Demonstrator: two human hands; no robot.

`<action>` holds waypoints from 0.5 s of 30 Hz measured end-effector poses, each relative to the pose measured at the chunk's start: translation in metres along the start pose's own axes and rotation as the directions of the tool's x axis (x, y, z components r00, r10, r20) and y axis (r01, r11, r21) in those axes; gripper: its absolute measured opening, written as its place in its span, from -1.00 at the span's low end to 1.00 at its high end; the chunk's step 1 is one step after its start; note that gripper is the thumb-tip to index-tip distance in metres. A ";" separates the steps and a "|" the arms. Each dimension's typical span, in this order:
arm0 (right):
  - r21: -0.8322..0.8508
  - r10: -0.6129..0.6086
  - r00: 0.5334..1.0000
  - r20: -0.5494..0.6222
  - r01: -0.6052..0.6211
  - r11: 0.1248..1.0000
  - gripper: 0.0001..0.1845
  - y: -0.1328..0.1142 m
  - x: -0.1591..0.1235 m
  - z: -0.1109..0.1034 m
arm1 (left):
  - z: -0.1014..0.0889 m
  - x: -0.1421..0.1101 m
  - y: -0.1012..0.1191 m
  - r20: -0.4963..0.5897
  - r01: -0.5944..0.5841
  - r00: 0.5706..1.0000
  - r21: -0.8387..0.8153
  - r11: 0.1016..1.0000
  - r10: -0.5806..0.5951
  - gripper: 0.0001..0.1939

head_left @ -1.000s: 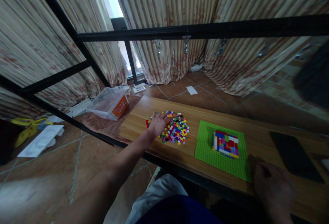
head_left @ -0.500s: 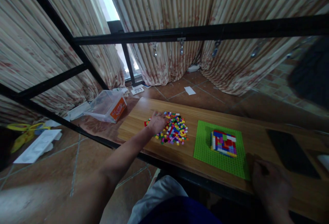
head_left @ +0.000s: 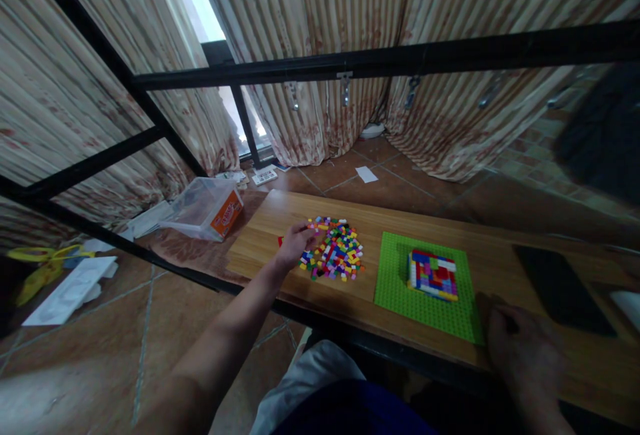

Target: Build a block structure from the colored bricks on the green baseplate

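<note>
A heap of small coloured building bricks [head_left: 336,254] lies loose on the wooden table. My left hand [head_left: 295,245] is at the heap's left edge, fingers curled and drawn together over the bricks; whatever is between the fingertips is too small to make out. To the right of the heap, a green baseplate [head_left: 393,288] carries a block of stacked multicoloured bricks [head_left: 433,275]. Just past the baseplate's right edge my right hand [head_left: 525,345] rests on the table, its fingers curled in; their inside is hidden.
A clear plastic bin [head_left: 200,208] with an orange label stands beyond the table's left end. On the right of the wooden table [head_left: 270,222] lies a dark flat panel [head_left: 563,288]. A black metal frame bar [head_left: 370,65] crosses in front of the curtains.
My left hand has pulled back slightly to the left across the heap, and its fingers have drawn together. The right hand and the stacked bricks stay put. The view has shifted slightly.
</note>
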State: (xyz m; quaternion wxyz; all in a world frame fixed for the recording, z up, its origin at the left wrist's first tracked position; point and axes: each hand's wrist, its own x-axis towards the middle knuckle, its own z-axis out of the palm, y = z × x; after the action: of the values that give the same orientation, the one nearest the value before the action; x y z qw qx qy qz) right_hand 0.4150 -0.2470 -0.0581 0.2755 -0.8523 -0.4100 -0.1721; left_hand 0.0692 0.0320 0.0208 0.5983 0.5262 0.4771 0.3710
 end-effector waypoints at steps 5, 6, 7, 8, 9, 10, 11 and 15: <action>0.024 -0.049 0.999 -0.013 0.050 0.998 -0.63 0.004 -0.002 0.003 | 0.003 -0.016 0.009 0.093 0.133 0.990 -0.409 0.903 -0.103 -0.73; 0.026 -0.047 0.999 -0.019 0.047 0.999 -0.63 0.004 -0.002 0.003 | 0.004 -0.018 0.010 0.097 0.134 0.990 -0.419 0.898 -0.103 -0.72; 0.026 -0.042 0.999 -0.022 0.042 0.999 -0.63 0.004 -0.002 0.003 | 0.004 -0.020 0.010 0.095 0.132 0.990 -0.418 0.899 -0.102 -0.71; 0.025 -0.037 0.999 -0.022 0.037 0.999 -0.63 0.004 -0.002 0.003 | 0.005 -0.020 0.010 0.090 0.129 0.991 -0.409 0.903 -0.100 -0.70; 0.025 -0.032 0.999 -0.024 0.032 0.999 -0.64 0.004 -0.002 0.004 | 0.006 -0.021 0.009 0.083 0.122 0.992 -0.397 0.910 -0.097 -0.70; 0.026 -0.030 0.999 -0.027 0.031 0.999 -0.64 0.004 -0.002 0.004 | 0.006 -0.021 0.009 0.071 0.111 0.993 -0.378 0.919 -0.090 -0.69; 0.031 -0.036 0.999 -0.030 0.037 0.999 -0.65 0.004 -0.002 0.004 | 0.007 -0.020 0.008 0.055 0.096 0.995 -0.351 0.931 -0.082 -0.69; 0.031 -0.056 0.998 -0.037 0.057 0.998 -0.67 0.004 -0.001 0.003 | 0.012 -0.013 0.004 -0.053 0.047 0.997 -0.169 0.984 -0.057 -0.75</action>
State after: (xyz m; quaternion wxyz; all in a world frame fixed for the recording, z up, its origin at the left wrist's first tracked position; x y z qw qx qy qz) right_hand 0.4183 -0.2478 -0.0624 0.2917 -0.8325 -0.4316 -0.1884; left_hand 0.0771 0.0172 0.0267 0.6358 0.4503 0.4750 0.4091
